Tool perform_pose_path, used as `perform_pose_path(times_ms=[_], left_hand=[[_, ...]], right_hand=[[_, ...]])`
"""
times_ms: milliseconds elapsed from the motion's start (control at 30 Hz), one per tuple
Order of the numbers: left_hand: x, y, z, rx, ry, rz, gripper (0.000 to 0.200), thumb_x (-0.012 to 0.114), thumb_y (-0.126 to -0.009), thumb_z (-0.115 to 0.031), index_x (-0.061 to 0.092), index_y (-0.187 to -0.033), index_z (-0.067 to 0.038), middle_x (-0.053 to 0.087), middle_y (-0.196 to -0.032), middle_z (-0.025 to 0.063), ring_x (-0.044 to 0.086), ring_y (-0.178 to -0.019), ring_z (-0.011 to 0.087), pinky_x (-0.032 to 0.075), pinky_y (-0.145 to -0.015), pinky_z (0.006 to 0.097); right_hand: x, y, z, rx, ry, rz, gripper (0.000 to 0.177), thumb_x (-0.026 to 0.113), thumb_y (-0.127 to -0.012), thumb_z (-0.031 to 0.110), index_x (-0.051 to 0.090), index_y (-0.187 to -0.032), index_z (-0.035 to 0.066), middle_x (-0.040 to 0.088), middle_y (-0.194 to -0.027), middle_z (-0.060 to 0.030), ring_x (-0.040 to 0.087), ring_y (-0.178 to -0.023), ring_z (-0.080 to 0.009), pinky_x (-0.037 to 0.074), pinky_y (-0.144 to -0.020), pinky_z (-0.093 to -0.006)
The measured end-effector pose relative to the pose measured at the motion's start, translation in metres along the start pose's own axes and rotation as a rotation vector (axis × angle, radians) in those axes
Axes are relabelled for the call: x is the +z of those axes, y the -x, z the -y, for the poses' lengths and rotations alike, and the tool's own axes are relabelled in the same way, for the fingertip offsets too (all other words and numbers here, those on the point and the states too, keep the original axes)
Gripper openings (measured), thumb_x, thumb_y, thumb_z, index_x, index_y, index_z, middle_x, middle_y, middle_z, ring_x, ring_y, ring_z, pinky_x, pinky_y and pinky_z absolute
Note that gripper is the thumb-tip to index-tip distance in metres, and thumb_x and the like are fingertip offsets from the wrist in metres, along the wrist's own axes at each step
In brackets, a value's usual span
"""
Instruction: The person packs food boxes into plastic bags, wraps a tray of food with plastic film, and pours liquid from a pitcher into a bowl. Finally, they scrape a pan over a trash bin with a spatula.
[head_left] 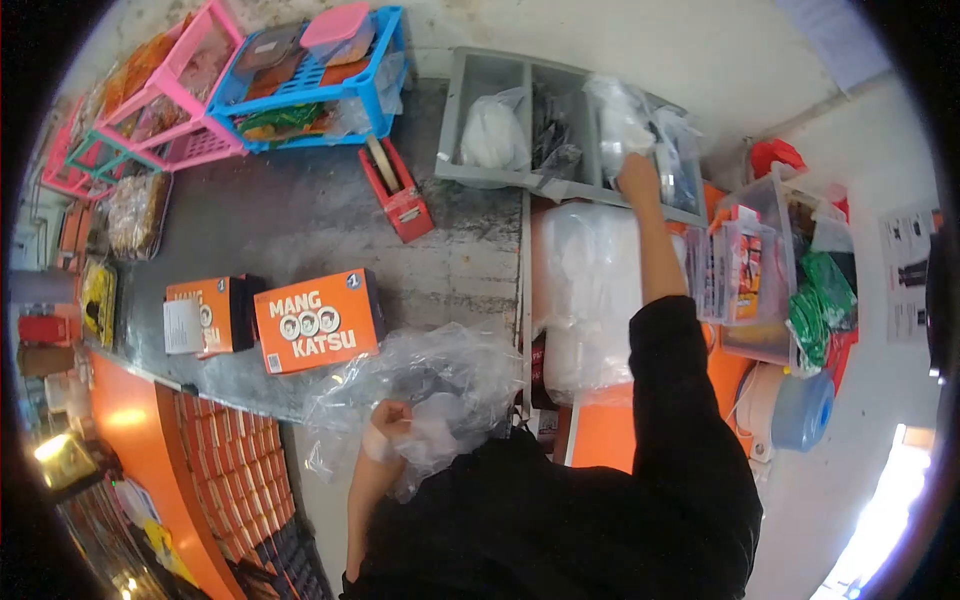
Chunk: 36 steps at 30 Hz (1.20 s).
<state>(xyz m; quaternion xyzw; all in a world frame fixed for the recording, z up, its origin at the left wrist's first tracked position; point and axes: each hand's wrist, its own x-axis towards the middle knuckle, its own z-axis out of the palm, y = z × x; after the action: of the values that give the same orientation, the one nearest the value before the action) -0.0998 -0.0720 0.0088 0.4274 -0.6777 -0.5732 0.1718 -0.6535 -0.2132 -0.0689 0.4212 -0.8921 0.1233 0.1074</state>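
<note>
Low at the front, my left hand [391, 418] has its fingers curled in a large crumpled clear plastic bag [460, 370], which billows out over the counter's edge. A pale, whitish shape shows through the film beside that hand. My right arm stretches forward to a grey divided tray [470, 172]. There my right hand [636, 177] is closed at the lower part of a clear plastic packet [617, 112] with whitish contents in the third compartment. Its fingertips are partly hidden, and I cannot tell what they grip.
Two orange boxes [318, 320] stand on the dark counter [460, 240], near a red tape dispenser [397, 195]. Blue [300, 95] and pink racks [190, 90] line the back left. Wrapped white stacks [590, 290] lie below the tray. Right are clear plastic bins [745, 270] and a blue water jug [803, 410].
</note>
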Motion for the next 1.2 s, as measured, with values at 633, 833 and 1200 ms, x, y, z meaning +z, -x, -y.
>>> perform_pose_path(times_ms=[633,833,1200], left_hand=[[0.028,0.016,0.038,0.193,-0.850,-0.297,0.022,0.059,-0.068,-0.014,0.057,-0.088,-0.005,0.060,-0.094,0.0086,0.055,-0.093,0.0236,0.042,-0.079,0.0388],[-0.025,0.111,0.069,0.626,-0.763,-0.356,0.031,0.067,-0.065,-0.012,0.062,-0.096,-0.008,0.037,-0.127,0.0189,0.036,-0.118,0.0273,0.032,-0.094,0.0428],[-0.055,0.082,0.092,0.078,-0.156,-0.615,0.047,0.066,-0.065,-0.007,0.055,-0.110,-0.008,0.035,-0.128,0.0226,0.038,-0.116,0.0357,0.033,-0.094,0.0392]], right_hand=[[-0.170,0.349,0.182,-1.054,-0.671,0.643,0.024,0.057,-0.066,0.005,0.056,-0.091,0.005,0.053,-0.096,-0.0130,0.052,-0.091,-0.0275,0.043,-0.078,-0.0362],[-0.163,0.308,0.287,-0.937,-0.918,0.213,0.048,0.067,-0.061,0.009,0.051,-0.106,0.010,0.044,-0.112,-0.0147,0.045,-0.104,-0.0301,0.040,-0.083,-0.0376],[-0.171,0.247,0.377,-1.023,-0.373,0.422,0.097,0.072,-0.043,0.027,0.029,-0.130,0.023,0.039,-0.110,-0.0191,0.041,-0.104,-0.0344,0.035,-0.086,-0.0430]])
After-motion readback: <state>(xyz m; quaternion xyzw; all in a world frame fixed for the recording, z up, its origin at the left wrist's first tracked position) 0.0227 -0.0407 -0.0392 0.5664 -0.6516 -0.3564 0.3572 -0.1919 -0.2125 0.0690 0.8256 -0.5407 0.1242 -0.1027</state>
